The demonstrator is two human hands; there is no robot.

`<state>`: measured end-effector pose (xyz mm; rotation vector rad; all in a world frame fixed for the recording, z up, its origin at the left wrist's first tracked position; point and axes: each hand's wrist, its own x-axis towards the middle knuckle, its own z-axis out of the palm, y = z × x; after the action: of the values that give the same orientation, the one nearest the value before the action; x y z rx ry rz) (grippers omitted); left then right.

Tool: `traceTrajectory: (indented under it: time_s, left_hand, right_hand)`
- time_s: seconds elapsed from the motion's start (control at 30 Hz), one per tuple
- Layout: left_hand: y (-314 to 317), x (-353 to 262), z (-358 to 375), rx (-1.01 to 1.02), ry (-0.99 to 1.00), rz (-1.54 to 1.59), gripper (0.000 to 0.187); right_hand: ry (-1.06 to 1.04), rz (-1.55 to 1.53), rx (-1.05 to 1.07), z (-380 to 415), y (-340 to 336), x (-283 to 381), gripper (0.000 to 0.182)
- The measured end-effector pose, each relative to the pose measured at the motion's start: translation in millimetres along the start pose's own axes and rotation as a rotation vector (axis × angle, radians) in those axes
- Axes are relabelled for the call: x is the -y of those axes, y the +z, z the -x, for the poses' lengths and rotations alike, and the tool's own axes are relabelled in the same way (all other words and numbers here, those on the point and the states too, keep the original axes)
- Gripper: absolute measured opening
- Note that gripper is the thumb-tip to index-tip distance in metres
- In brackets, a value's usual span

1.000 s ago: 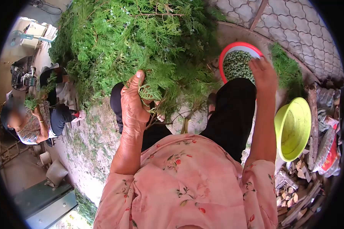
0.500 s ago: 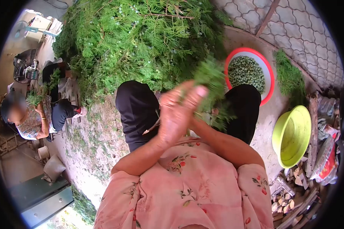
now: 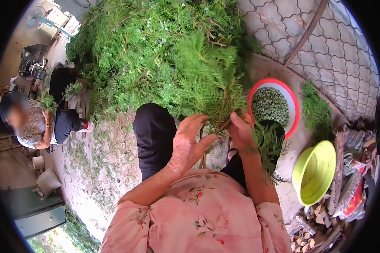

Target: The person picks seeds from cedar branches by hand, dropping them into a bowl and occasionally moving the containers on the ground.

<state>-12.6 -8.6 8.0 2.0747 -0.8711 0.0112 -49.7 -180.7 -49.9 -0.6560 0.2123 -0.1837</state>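
Note:
A leafy green cedar-like branch (image 3: 209, 80) stands out over my knees, its stem end at my right hand (image 3: 240, 130), whose fingers are closed round it. Another feathery sprig (image 3: 268, 145) hangs beside that hand, over the wrist and knee. My left hand (image 3: 190, 141) is just left of the stem, thumb and fingers apart, fingertips close to the lower leaves. Beyond lies a big heap of the same branches (image 3: 135, 50), with small bluish berries on them. A red-rimmed white basin (image 3: 296, 105) at my right knee holds many green berries (image 3: 270, 105).
An empty yellow-green basin (image 3: 314, 173) leans at the right, near chopped firewood (image 3: 304, 236) and plastic bags (image 3: 354, 198). Loose greenery (image 3: 316, 105) lies by the patterned paving. At the left another person (image 3: 33, 118) sits holding a sprig. Leaf scraps litter the floor (image 3: 101, 168).
My hands, crossed over each other before, have come apart. The branch now points away over the heap, my right hand has shifted right, and the view has turned slightly.

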Motion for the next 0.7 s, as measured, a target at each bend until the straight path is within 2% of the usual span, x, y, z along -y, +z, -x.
traceTrajectory:
  time_s: [0.07,0.1,0.17,0.2,0.23,0.33,0.43,0.47,0.5,0.57,0.63,0.67,0.7]
  left_hand:
    - [-2,8,9,0.046,-0.317,0.139,0.048]
    - [-2,8,11,0.037,-0.31,0.136,0.048]
    - [-6,-5,9,0.187,-0.818,0.88,0.046]
    - [2,-6,12,0.064,-0.844,0.935,0.044]
    - [3,-5,13,0.058,-0.836,0.94,0.044]
    - [4,-1,13,0.258,-0.973,1.142,0.032]
    - [3,5,15,0.184,-0.936,1.131,0.024]
    - [0,1,12,0.13,-0.96,1.152,0.019]
    - [-4,1,10,0.125,-0.955,1.151,0.019]
    - [-16,5,9,0.137,-0.922,1.148,0.018]
    - [-29,9,8,0.069,-0.926,1.144,0.022]
    - [-42,8,6,0.068,-0.914,1.093,0.022]
    - [-53,10,3,0.075,-0.898,1.042,0.022]
  right_hand:
    - [-0.019,-0.056,0.027,-3,-4,2,0.032]
    - [-0.031,-0.113,0.045,-6,-8,1,0.031]
    - [-0.021,-0.116,0.075,-9,-13,-1,0.03]
    - [-0.033,-0.153,0.068,-8,-14,-1,0.031]
    - [-0.046,-0.189,0.06,-8,-13,-1,0.031]
    - [-0.04,-0.145,0.058,-9,-8,2,0.031]
    - [-0.017,-0.104,0.07,-12,-16,-2,0.031]
    - [-0.02,-0.119,0.078,-13,-18,-5,0.036]
    - [-0.018,-0.134,0.086,-13,-21,-9,0.042]
    - [-0.023,-0.13,0.11,-14,-15,-7,0.04]
    - [0.125,0.248,0.13,-12,-5,-1,0.045]
    - [0.152,0.341,0.015,-10,-5,-7,0.046]
    - [0.163,0.335,0.035,-9,-17,-13,0.046]
